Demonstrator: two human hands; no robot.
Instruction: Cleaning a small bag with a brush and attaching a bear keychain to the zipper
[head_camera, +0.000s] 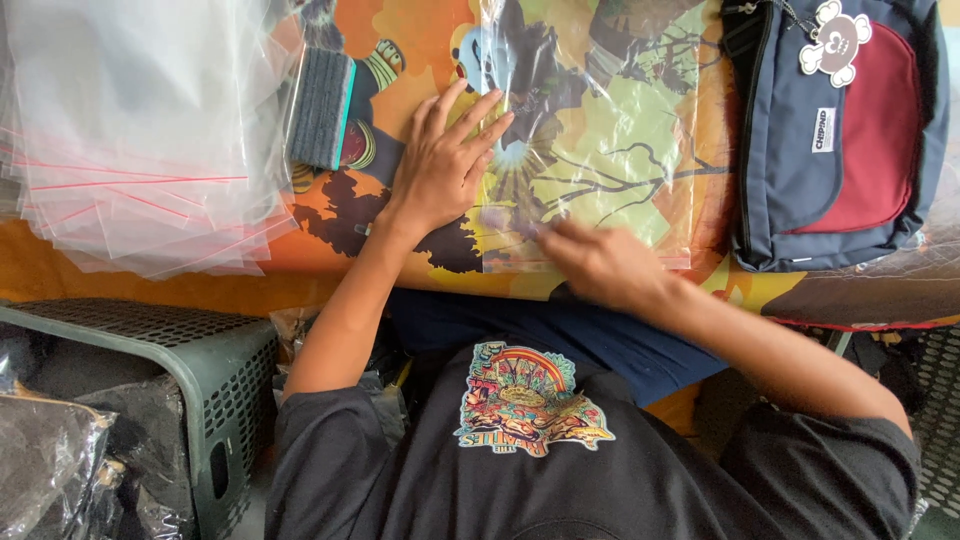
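A grey and red bag (835, 130) lies at the right of the patterned desk (420, 50). A stack of clear bags (130, 130) sits far left of it, with a grey basket (190, 390) below that stack.

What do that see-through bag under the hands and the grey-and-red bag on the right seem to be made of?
The clear bag looks like thin glossy plastic film: it glints, and the print beneath shows through. The grey-and-red bag looks like matte woven fabric, probably nylon or canvas, with stitched seams and zips.
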